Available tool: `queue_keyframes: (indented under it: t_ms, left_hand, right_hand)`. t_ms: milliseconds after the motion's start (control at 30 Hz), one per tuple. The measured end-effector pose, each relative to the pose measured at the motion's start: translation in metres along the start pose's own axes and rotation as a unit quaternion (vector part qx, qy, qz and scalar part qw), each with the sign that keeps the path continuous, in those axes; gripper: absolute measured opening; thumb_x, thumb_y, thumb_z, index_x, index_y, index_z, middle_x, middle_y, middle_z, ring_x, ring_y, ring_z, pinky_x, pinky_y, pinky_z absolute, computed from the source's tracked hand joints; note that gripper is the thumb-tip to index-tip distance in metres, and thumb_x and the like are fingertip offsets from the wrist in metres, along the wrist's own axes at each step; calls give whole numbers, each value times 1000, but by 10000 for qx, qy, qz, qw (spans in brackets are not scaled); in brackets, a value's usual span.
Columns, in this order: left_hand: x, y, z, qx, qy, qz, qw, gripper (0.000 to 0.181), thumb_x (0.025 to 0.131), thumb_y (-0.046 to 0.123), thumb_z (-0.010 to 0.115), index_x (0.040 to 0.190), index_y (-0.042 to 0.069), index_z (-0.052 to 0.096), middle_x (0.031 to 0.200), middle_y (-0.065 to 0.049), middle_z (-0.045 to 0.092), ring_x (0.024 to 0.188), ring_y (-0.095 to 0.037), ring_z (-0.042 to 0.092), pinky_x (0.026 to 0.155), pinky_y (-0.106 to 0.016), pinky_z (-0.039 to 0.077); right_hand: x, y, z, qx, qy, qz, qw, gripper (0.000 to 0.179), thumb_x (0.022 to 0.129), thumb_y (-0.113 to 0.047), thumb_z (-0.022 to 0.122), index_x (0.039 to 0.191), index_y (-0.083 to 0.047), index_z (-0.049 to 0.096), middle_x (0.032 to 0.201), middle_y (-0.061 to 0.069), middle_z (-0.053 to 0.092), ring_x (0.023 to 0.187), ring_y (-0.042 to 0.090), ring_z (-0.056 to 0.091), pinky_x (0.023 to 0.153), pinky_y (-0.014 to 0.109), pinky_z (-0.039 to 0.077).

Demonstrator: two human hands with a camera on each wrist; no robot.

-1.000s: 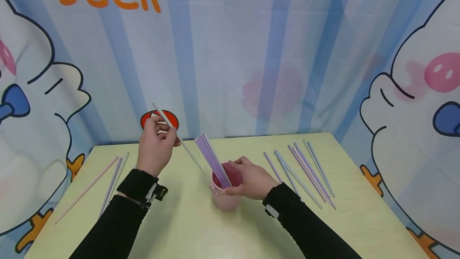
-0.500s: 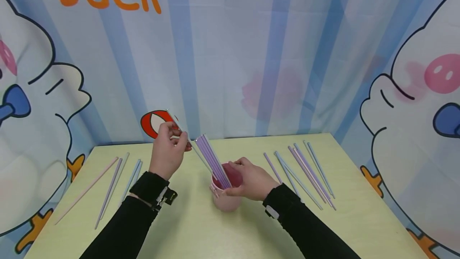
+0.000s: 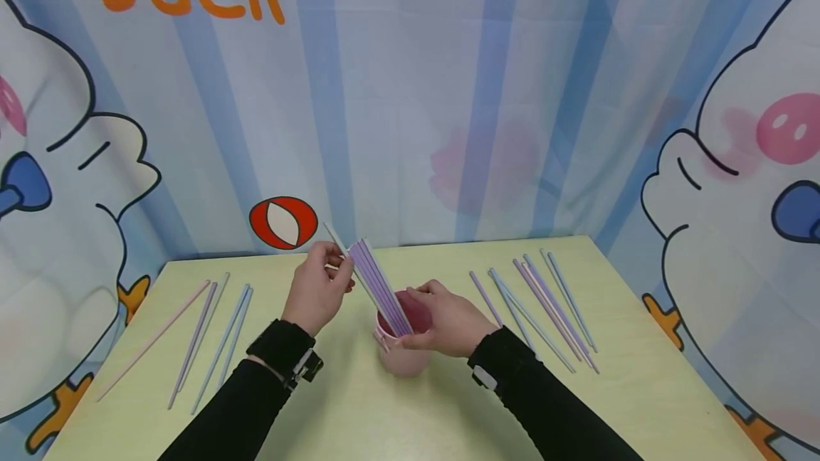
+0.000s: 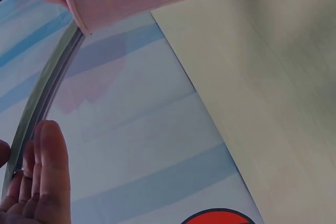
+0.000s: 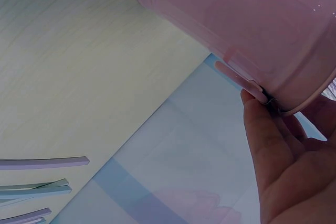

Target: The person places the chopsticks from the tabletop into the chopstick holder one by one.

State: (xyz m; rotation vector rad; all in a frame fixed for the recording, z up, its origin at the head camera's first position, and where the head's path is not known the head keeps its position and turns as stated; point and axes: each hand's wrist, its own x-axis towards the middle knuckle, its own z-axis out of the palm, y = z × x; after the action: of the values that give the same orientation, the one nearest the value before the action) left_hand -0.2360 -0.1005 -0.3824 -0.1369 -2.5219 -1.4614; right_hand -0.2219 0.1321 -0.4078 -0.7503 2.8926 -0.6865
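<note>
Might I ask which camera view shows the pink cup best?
The head view: the pink cup appears from mouth to base, though the right hand covers part. The left wrist view shows a cropped side; the right wrist view, closer, crops it too.

Yellow table (image 3: 346, 422), pink cup (image 3: 405, 364), loose sticks (image 3: 153, 341)

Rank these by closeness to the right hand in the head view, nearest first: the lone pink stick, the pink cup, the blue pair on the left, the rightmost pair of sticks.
From the right hand:
1. Pink cup: touching it.
2. Rightmost pair of sticks: off to its right.
3. Blue pair: across on the left.
4. Lone pink stick: farthest left.
</note>
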Motion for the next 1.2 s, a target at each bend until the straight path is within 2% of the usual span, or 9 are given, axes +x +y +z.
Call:
queue_keyframes:
  t_ms: [167, 533, 900, 1200]
  left_hand:
    - [-3, -5, 5, 183, -57, -19, 9998, 27, 100, 29, 54, 117, 9, 47, 100, -9, 61, 76, -19, 64, 67, -32, 56]
    - [-8, -10, 15, 603, -365, -225, 9973, 24, 99, 30, 57, 113, 11, 54, 96, -5, 62, 78, -18, 61, 66, -30, 54]
    - [-11, -12, 20, 674, -554, -351, 9956, 21, 98, 30, 58, 111, 14, 57, 95, -4, 61, 80, -19, 59, 65, -29, 52]
    - [-13, -23, 12, 937, -578, -122, 9938, 22, 98, 29, 58, 113, 13, 58, 97, -4, 62, 85, -21, 58, 71, -30, 54]
  right_hand:
    - [0, 0, 1, -31, 3, -50, 10000, 81, 76, -56, 77, 143, -21, 49, 129, 6, 49, 106, 22, 59, 91, 37, 50]
    - [1, 1, 1, -67, 24, -34, 10000, 83, 75, -57, 77, 144, -20, 49, 128, 6, 50, 106, 21, 58, 92, 37, 50]
    - [0, 1, 1, -74, 43, -51, 10000, 84, 75, -57, 77, 143, -18, 49, 127, 7, 50, 106, 22, 59, 92, 39, 50]
    - [1, 1, 2, 13, 67, -42, 10000, 83, 75, -56, 78, 143, -18, 50, 125, 6, 51, 104, 21, 58, 90, 37, 51]
